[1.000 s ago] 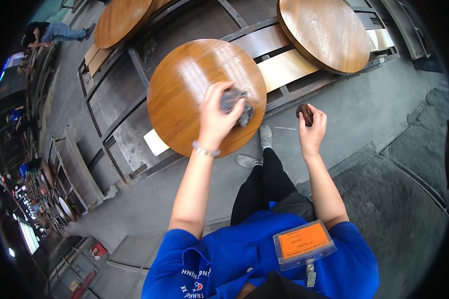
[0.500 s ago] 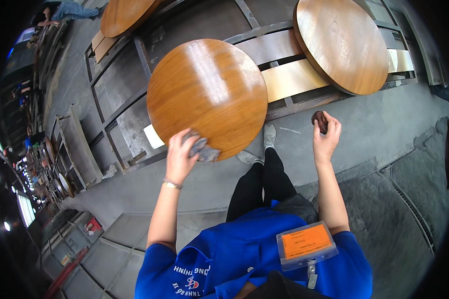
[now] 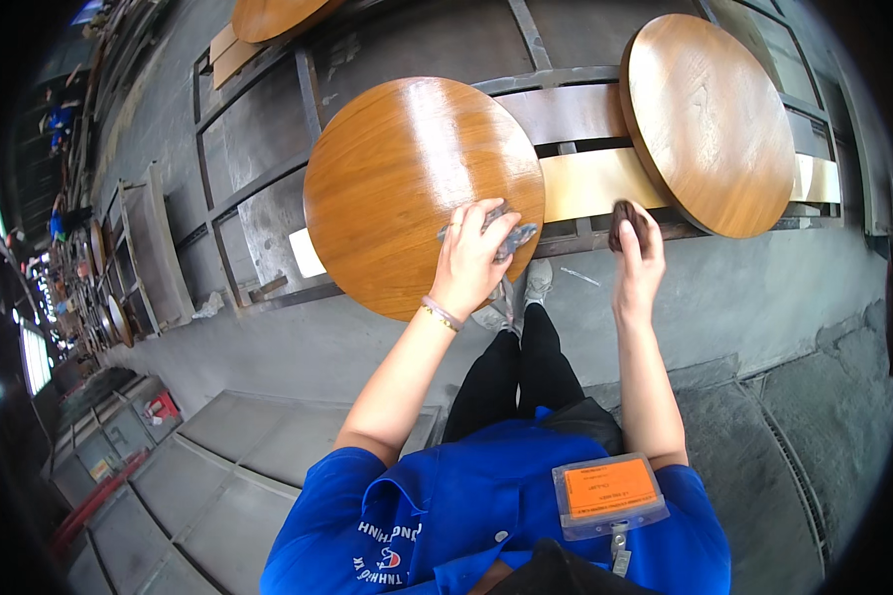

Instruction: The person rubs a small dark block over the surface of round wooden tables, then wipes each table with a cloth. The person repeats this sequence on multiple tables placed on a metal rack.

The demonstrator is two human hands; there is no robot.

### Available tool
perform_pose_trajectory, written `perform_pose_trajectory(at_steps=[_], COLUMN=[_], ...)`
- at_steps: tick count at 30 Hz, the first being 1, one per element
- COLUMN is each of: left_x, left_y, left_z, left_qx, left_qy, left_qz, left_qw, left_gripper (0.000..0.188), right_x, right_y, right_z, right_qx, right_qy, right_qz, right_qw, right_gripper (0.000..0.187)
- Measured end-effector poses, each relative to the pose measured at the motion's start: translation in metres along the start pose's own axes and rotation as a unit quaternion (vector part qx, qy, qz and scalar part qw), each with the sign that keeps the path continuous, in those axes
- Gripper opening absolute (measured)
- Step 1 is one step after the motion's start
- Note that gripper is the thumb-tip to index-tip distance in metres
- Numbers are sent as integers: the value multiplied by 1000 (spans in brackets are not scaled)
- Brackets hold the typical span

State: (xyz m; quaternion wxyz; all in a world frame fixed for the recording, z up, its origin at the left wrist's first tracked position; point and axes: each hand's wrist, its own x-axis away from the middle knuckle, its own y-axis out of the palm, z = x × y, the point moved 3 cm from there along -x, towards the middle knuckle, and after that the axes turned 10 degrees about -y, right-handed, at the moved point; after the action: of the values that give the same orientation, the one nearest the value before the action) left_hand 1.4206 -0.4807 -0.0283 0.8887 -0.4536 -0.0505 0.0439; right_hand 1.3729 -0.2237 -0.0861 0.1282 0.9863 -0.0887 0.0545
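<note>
A round, glossy brown wooden tabletop (image 3: 387,188) lies in front of me on a metal frame. Over its right near part is my left hand (image 3: 471,256), closed on a crumpled grey rag (image 3: 511,236) that rests against the wood. One end of the rag hangs toward the near rim. My right hand (image 3: 640,258) is raised just right of the tabletop, apart from it. Its thumb and fingers pinch a dark brown wadded pad (image 3: 625,223), whose exact kind I cannot make out.
A second round wooden top (image 3: 714,129) lies to the right on pale boards (image 3: 605,183). Part of a third top (image 3: 278,15) shows at the far left. Dark metal bars (image 3: 313,94) run beneath them. Grey concrete floor (image 3: 605,327) lies around my feet.
My left hand has slid the rag rightward and slightly away across the tabletop, from its near left edge. My right hand, still holding the dark pad, has shifted slightly left, nearer the tabletop.
</note>
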Motion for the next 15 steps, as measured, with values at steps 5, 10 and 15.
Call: perform_pose_trajectory(at_steps=[5,10,15], left_x=[12,73,81], left_y=[-14,-84,-100], left_z=[-29,-126,-153], left_qx=[-41,-127,-111], left_qy=[-32,-224,-335], left_qz=[27,99,205], left_qw=[998,961,913], left_gripper=[55,55,60], right_x=[-18,-14,-19], right_y=[59,50,7], right_z=[17,28,35], right_qx=[-210,-150,-70], right_qy=[106,114,121], right_qz=[-86,-92,-15], right_qw=[968,978,990], right_gripper=[40,36,40])
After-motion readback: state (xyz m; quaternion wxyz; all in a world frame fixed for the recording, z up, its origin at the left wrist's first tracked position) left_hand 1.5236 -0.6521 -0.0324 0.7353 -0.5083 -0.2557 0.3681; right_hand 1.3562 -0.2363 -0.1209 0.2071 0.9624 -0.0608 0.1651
